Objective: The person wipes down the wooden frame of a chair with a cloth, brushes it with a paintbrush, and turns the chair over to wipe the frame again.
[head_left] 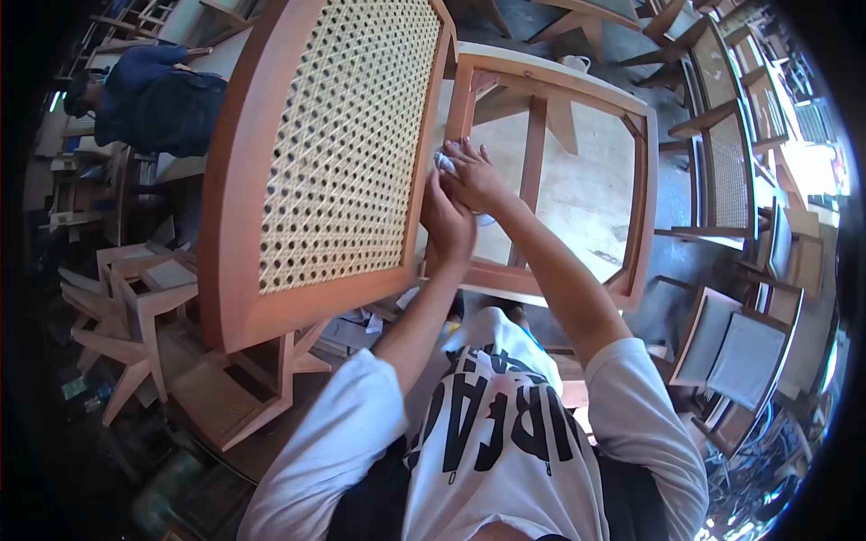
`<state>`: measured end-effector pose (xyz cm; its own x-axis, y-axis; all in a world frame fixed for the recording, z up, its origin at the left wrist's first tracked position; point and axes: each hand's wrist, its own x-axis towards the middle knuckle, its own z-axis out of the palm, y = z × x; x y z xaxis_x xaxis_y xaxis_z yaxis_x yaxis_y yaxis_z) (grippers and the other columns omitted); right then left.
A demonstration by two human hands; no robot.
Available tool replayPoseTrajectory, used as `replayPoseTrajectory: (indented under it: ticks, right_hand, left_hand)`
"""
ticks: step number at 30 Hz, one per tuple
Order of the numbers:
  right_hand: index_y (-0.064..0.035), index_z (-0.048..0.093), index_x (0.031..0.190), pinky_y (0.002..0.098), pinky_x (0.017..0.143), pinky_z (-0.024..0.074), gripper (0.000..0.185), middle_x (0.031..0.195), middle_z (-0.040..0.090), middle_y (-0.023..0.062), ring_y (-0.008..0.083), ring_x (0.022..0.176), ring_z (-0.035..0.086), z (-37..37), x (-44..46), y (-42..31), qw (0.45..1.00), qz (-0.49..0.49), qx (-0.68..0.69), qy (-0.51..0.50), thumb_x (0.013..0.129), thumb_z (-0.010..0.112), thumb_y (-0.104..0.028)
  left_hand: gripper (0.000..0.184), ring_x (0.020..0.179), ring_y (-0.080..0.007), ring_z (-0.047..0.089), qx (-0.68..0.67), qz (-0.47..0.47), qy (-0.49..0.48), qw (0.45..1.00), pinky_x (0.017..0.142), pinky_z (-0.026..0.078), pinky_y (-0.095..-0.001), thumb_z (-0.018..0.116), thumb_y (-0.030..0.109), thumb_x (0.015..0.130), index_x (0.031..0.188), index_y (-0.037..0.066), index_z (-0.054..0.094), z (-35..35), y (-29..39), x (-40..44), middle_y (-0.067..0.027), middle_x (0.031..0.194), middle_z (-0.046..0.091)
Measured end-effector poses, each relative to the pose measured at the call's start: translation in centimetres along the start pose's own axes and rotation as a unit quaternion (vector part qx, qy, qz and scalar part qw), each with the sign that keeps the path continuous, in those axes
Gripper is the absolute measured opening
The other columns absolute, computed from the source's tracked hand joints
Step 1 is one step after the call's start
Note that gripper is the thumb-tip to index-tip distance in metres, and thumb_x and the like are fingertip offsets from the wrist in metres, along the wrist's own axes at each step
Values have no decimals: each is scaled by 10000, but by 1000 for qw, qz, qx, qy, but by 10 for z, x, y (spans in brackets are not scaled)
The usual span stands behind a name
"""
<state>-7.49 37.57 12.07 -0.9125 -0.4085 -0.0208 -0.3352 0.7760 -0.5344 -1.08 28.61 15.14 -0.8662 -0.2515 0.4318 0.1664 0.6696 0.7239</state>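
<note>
A wooden chair with a woven cane back panel (pixel 347 149) lies in front of me, its open seat frame (pixel 642 198) to the right of the panel. My left hand (pixel 448 221) is at the inner rail where the back meets the seat frame, its fingers closed and partly hidden by the other hand. Just above it, my right hand (pixel 475 176) presses a small whitish cloth (pixel 444 163) against the wood. What the left hand holds, if anything, is hidden.
Another person (pixel 162 99) in dark clothing is at the upper left. Wooden chair frames (pixel 149 338) stand at the lower left. More cane chairs (pixel 726 171) line the right side, with a grey-padded chair (pixel 744 361) below them.
</note>
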Motion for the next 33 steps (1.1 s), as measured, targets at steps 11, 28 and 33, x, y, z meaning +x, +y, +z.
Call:
replayPoseTrajectory:
  ticks: [11, 28, 33]
  right_hand:
    - [-171, 443, 1447, 554, 1163, 194, 543, 1552, 345, 99, 318, 1477, 210, 37, -165, -85, 997, -37, -60, -36, 951, 543, -368]
    - [-373, 524, 1382, 584, 1136, 192, 492, 1567, 292, 149, 481, 1419, 230, -3, -294, -20, 930, 259, -140, 218, 908, 573, -494]
    - [-405, 489, 1400, 639, 1109, 184, 517, 1600, 149, 204, 574, 1388, 194, -34, -351, 36, 879, 369, -192, 234, 899, 558, -511]
  left_hand:
    - [244, 780, -243, 691, -64, -200, -584, 784, 714, 532, -367, 669, 245, 877, 912, 4, 680, -204, -107, -132, -165, 856, 705]
    - [101, 755, -140, 622, -309, -2, -421, 853, 691, 518, -296, 568, 5, 857, 946, 14, 614, -111, 15, -67, -64, 852, 643]
    - [254, 983, -283, 626, -166, -12, -192, 967, 863, 507, -370, 614, 45, 840, 1085, -8, 573, -23, -3, -33, -164, 1041, 619]
